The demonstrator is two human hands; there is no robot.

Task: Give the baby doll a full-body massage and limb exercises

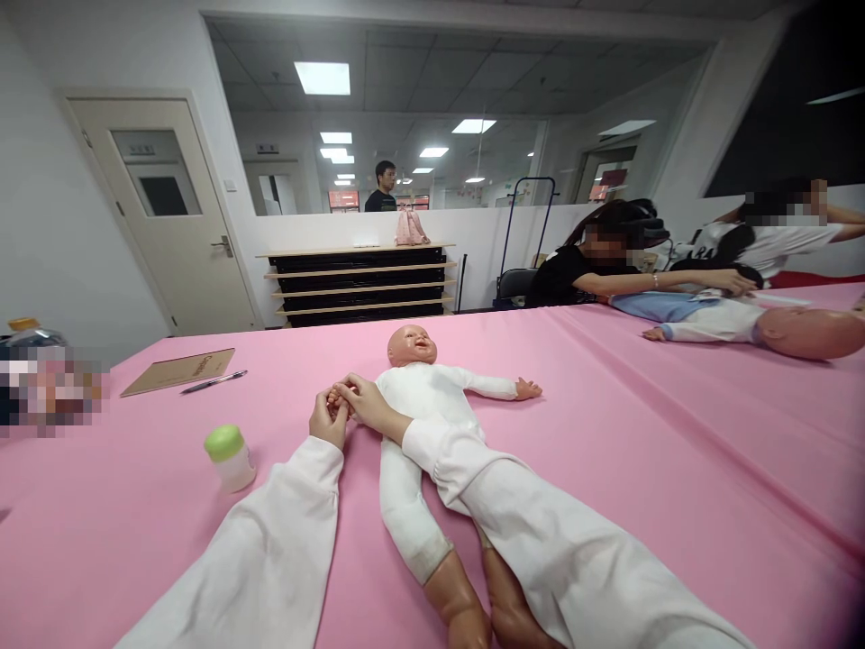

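Observation:
A baby doll (432, 392) with a white cloth body lies on its back on the pink tablecloth (608, 433), head away from me. My left hand (330, 419) has its fingers closed around the doll's hand on the left side. Reaching across the doll's body, my right hand (365, 401) pinches that same small hand from the other side. My fingers mostly hide the doll's hand. Its other arm (496, 386) stretches out to the right, lying on the cloth. Left of my left sleeve stands a small bottle with a green lid (230, 458).
A brown notebook (179, 371) and a pen (214, 382) lie at the back left. At the right, a co-worker (595, 261) handles another doll (730, 320) in blue and white. Behind the table are a shelf rack (361, 284) and a door (162, 216).

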